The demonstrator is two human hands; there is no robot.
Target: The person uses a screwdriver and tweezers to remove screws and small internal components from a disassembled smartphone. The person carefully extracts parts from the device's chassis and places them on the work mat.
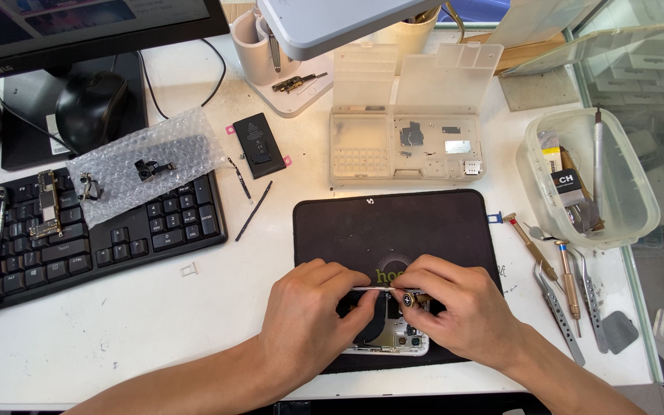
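Observation:
An opened phone body (393, 338) lies on a black work mat (393, 223) near the table's front edge. My left hand (309, 319) rests on the phone's left part and pinches a thin metal tool (374, 289) held level above it. My right hand (455, 303) grips the same tool's other end and presses a small round camera part (408, 300) with its fingertips. Both hands cover most of the phone.
A clear parts tray (405, 146) with its lid up sits behind the mat. A phone battery (259, 144), bubble wrap (144, 165) on a keyboard (109, 230), a circuit board (46, 204), a plastic tub (585, 177), and tweezers and screwdrivers (566, 284) lie around.

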